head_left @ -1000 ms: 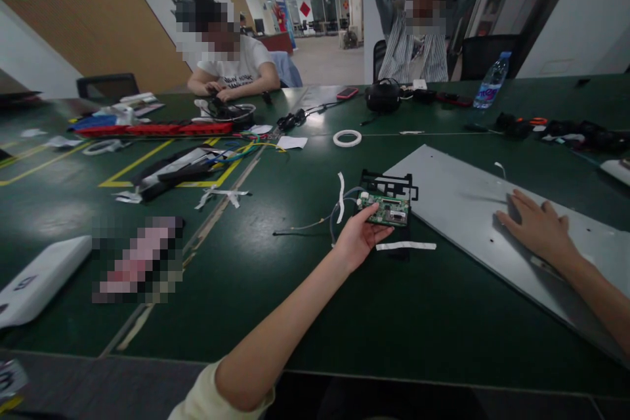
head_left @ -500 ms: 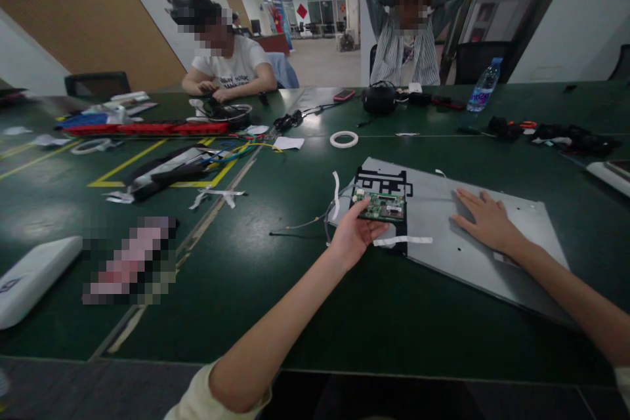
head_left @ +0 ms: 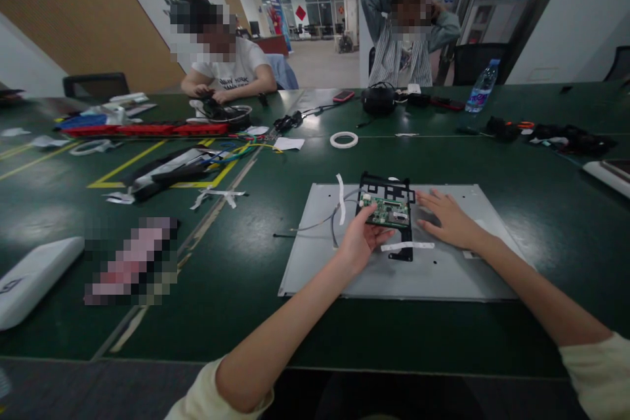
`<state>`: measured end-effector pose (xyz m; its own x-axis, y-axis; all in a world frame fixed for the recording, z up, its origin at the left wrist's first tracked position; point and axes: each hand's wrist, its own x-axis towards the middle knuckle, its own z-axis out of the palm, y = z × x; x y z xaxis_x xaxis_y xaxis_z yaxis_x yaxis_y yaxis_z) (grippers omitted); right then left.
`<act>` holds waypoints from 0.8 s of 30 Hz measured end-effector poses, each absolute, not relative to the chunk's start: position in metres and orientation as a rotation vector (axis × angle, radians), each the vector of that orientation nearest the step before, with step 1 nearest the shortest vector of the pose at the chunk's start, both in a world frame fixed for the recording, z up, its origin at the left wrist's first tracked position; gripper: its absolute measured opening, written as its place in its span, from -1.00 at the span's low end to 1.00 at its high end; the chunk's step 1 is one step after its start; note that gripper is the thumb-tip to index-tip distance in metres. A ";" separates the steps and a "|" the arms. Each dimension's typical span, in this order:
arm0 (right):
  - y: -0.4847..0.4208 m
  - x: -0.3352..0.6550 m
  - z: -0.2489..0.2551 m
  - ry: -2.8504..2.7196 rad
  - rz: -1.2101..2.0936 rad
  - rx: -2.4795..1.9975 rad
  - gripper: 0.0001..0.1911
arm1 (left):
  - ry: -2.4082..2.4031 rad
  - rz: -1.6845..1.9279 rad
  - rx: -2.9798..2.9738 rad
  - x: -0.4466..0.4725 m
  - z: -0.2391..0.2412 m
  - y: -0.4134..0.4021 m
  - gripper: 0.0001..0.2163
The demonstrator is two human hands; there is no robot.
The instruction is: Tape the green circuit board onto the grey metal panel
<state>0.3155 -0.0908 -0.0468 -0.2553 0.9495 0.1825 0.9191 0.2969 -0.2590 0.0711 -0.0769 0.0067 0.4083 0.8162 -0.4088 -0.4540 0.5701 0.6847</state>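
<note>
My left hand (head_left: 363, 236) grips a green circuit board (head_left: 386, 210) by its left and lower edge, thumb on top. A black bracket (head_left: 404, 191) lies around and under the board, with strips of white tape (head_left: 416, 246) stuck on it. Thin grey cables (head_left: 327, 218) run from the board to the left, over a grey metal panel (head_left: 319, 269) that lies flat on the table. My right hand (head_left: 445, 220) rests on this panel, fingers spread, just right of the bracket. Part of the board is hidden by my left fingers.
A roll of white tape (head_left: 344, 140) lies behind the panel. To the left are scraps of tape (head_left: 219, 197), a black pouch-like item (head_left: 162, 174) and a blurred pink item (head_left: 132, 259). A water bottle (head_left: 482, 86) stands at the far right. Two people sit across the table.
The metal panel has slid left and turned, and its long edge now lies nearly parallel to the table edge. My right hand has moved left with it. The left hand keeps its hold.
</note>
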 end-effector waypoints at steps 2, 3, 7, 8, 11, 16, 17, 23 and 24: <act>-0.089 0.311 -0.045 -2.167 0.191 -1.599 -0.35 | 0.800 0.849 0.510 0.072 0.005 -0.078 -0.77; -0.088 0.309 -0.045 -2.093 0.217 -1.546 -0.35 | 0.802 0.850 0.507 0.072 0.004 -0.078 -0.77; -0.081 0.313 -0.047 -1.674 0.334 -1.465 -0.38 | 0.779 0.865 0.500 0.073 0.001 -0.079 -0.77; -0.080 0.315 -0.048 -1.565 0.354 -1.482 -0.37 | 0.774 0.867 0.497 0.073 0.001 -0.079 -0.77; -0.077 0.321 -0.052 -1.305 0.414 -1.508 -0.37 | 0.779 0.857 0.490 0.073 0.003 -0.079 -0.76; -0.084 0.301 -0.042 -1.131 0.830 -1.305 -0.32 | 0.769 0.807 0.492 0.074 0.004 -0.080 -0.75; -0.087 0.294 -0.038 -1.106 0.931 -1.257 -0.30 | 0.755 0.800 0.499 0.075 0.003 -0.081 -0.75; -0.098 0.262 -0.019 -1.012 1.162 -1.113 -0.30 | 0.716 0.781 0.527 0.080 -0.003 -0.082 -0.74; -0.099 0.261 -0.019 -1.005 1.162 -1.108 -0.27 | 0.726 0.778 0.536 0.080 -0.004 -0.082 -0.73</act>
